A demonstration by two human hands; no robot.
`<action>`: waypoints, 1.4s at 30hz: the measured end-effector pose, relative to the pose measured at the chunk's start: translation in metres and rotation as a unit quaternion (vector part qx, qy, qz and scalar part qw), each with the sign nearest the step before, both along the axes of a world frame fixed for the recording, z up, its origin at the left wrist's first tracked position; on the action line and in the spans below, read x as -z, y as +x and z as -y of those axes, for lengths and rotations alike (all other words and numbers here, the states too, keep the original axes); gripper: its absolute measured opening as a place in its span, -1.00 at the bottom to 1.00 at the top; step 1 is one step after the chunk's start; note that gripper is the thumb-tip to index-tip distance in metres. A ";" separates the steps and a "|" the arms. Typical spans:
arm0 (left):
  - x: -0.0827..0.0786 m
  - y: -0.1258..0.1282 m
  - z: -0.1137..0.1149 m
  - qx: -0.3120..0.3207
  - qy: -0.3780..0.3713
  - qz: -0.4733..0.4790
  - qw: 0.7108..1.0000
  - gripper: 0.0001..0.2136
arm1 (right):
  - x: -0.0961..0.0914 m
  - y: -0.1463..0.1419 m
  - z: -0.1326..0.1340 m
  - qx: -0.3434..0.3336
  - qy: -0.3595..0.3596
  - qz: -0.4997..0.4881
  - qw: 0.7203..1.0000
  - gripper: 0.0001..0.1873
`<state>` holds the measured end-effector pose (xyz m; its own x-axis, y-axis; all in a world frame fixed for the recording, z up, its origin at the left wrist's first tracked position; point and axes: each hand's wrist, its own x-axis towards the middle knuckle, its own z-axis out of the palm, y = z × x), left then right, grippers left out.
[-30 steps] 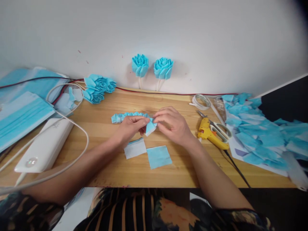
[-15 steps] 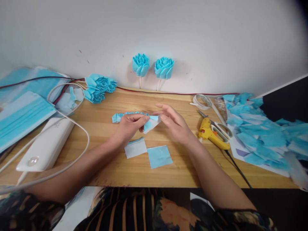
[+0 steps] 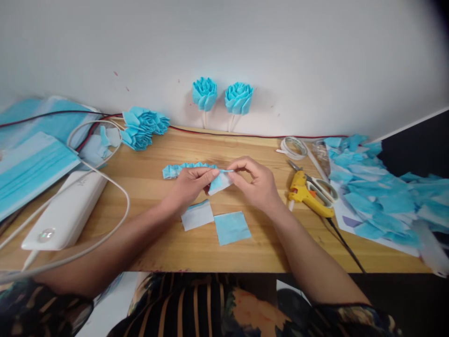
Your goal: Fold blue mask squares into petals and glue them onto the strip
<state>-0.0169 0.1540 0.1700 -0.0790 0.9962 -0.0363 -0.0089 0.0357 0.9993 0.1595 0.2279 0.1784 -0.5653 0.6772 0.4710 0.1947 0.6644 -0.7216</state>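
A small piece of blue-and-white fabric (image 3: 220,182) is stretched between my two hands above the table. My left hand (image 3: 191,185) pinches its left side with the thumb on top. The thumb and fingertips of my right hand (image 3: 254,182) are closed on its upper right corner, where the edge looks folded. Just behind my left hand lies a row of folded blue pieces (image 3: 171,171), its right part partly hidden by that hand. Below the hands rest two flat squares, a whitish square (image 3: 197,216) and a blue square (image 3: 232,228).
Two blue fabric flowers (image 3: 205,95) on sticks lean at the wall. More blue flowers (image 3: 142,126), face masks (image 3: 38,168) and a white power bank (image 3: 66,210) with a looping cable lie left. Rightward are tape (image 3: 293,149), a yellow glue gun (image 3: 308,199), scissors (image 3: 326,189) and cut fabric (image 3: 372,201).
My right fingers, earlier more extended, have curled in and closed on the fabric's right corner. Its upper edge now looks folded over. My left hand keeps its hold.
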 end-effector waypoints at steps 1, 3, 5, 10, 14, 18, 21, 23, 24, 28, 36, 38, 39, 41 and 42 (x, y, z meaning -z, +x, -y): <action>0.001 0.000 0.000 0.007 -0.004 0.013 1.000 -0.60 | 0.001 0.000 0.000 0.004 0.001 -0.007 1.000 -0.95; 0.002 0.000 0.000 0.023 -0.014 0.040 0.999 -0.61 | 0.002 0.001 -0.002 0.016 -0.004 -0.016 1.000 -0.95; 0.001 0.001 0.001 0.035 -0.024 0.044 0.998 -0.64 | 0.003 0.002 -0.003 0.024 -0.005 -0.016 1.000 -0.95; -0.006 0.002 0.000 0.017 -0.045 0.013 0.999 -0.66 | -0.001 0.002 -0.002 0.018 0.048 -0.003 0.999 -0.91; -0.004 0.001 -0.001 0.000 -0.044 0.027 0.999 -0.66 | -0.003 0.002 -0.002 -0.008 0.118 -0.002 0.993 -0.90; 0.005 0.001 -0.002 -0.017 -0.045 0.068 0.997 -0.72 | -0.002 0.002 -0.004 -0.025 0.164 0.019 0.986 -0.86; 0.009 0.001 -0.003 -0.021 -0.061 0.121 0.991 -0.76 | -0.001 0.002 -0.006 -0.034 0.187 0.043 0.981 -0.83; 0.009 0.001 -0.004 -0.020 -0.062 0.141 0.988 -0.77 | -0.001 0.002 -0.006 -0.035 0.192 0.050 0.979 -0.81; 0.008 0.001 -0.004 -0.018 -0.059 0.145 0.987 -0.78 | -0.001 0.002 -0.006 -0.035 0.194 0.051 0.979 -0.81; 0.005 0.002 -0.003 -0.010 -0.051 0.153 0.987 -0.76 | 0.001 0.002 -0.007 -0.035 0.212 0.053 0.975 -0.80; 0.007 0.000 -0.003 -0.043 -0.036 0.122 0.991 -0.76 | -0.002 0.004 -0.002 -0.064 0.145 0.040 0.987 -0.72; 0.006 0.000 -0.003 -0.050 -0.024 0.112 0.992 -0.75 | -0.002 0.004 0.001 -0.064 0.046 0.010 0.997 -0.65; 0.005 -0.001 -0.003 -0.050 -0.019 0.109 0.993 -0.75 | -0.002 0.004 0.001 -0.061 -0.009 -0.008 0.998 -0.61; 0.005 0.000 -0.003 -0.049 -0.011 0.106 0.993 -0.75 | 0.001 0.004 0.001 -0.056 -0.093 -0.033 0.994 -0.54; 0.004 0.000 -0.002 -0.048 -0.009 0.105 0.993 -0.76 | 0.002 0.003 0.001 -0.057 -0.118 -0.039 0.991 -0.52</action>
